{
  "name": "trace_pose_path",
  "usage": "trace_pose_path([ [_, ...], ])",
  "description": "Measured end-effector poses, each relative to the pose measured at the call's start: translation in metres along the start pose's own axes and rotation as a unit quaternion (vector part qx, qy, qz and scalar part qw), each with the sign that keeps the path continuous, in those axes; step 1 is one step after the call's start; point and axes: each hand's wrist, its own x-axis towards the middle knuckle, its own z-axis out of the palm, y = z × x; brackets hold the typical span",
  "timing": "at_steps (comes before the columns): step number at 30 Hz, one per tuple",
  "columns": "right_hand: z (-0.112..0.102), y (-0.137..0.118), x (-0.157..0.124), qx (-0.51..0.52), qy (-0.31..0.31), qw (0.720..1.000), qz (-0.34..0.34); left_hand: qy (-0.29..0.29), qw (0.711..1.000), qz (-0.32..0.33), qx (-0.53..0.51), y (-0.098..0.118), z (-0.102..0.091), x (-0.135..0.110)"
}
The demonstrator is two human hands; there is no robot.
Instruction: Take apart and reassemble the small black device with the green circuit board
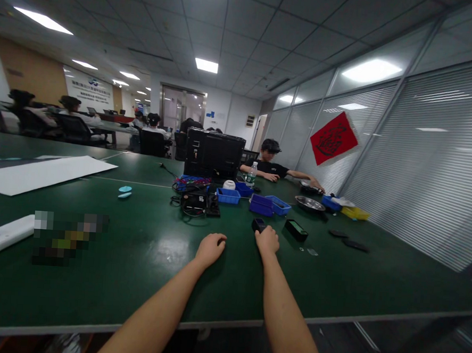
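My right hand point(269, 239) is closed around the near end of a small black box-shaped device point(258, 223) with a dark screen-like face. Its exact kind I cannot tell, and my fingers cover part of it. Resting on the green table point(133, 282) to the left, my left hand point(211, 248) has loosely bent fingers, a gap by the thumb and nothing visible in it. Just right of my right hand lies a black rectangular case point(295, 229) with a greenish top. A small ring point(301, 249) and a clear flat piece point(312, 252) lie near it.
Ahead stand blue bins point(262, 205), a black monitor-like unit point(214, 154), wired electronics point(196, 202) and a water bottle point(252, 174). A metal bowl point(310, 204) and yellow tray point(356, 213) are right. A co-worker point(269, 162) sits across. A white board point(48, 173) lies left.
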Motion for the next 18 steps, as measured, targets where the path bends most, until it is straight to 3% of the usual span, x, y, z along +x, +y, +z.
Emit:
trace_pose_path([
  [3, -0.004, -0.001, -0.003, 0.028, 0.095, 0.995, -0.011, 0.0, 1.0, 0.0, -0.003, 0.002, -0.001, 0.0],
  [6, -0.008, -0.003, -0.006, 0.086, 0.223, 0.97, -0.054, -0.003, 1.0, -0.002, -0.004, 0.002, 0.0, 0.0],
  [8, -0.008, -0.007, -0.008, 0.148, 0.251, 0.952, -0.097, -0.003, 1.0, -0.004, -0.005, 0.002, 0.0, 0.001],
  [10, -0.003, -0.012, -0.008, 0.226, 0.219, 0.939, -0.135, 0.002, 1.0, -0.005, -0.007, 0.002, 0.0, 0.001],
  [13, 0.011, -0.021, -0.007, 0.33, 0.09, 0.928, -0.147, 0.006, 1.0, -0.019, -0.014, 0.003, 0.0, 0.001],
  [16, 0.024, -0.026, -0.006, 0.352, -0.041, 0.929, -0.106, 0.002, 0.999, -0.04, -0.023, 0.003, 0.001, 0.002],
  [18, 0.029, -0.026, -0.005, 0.334, -0.073, 0.935, -0.09, 0.001, 0.999, -0.044, -0.026, 0.002, 0.001, 0.002],
])
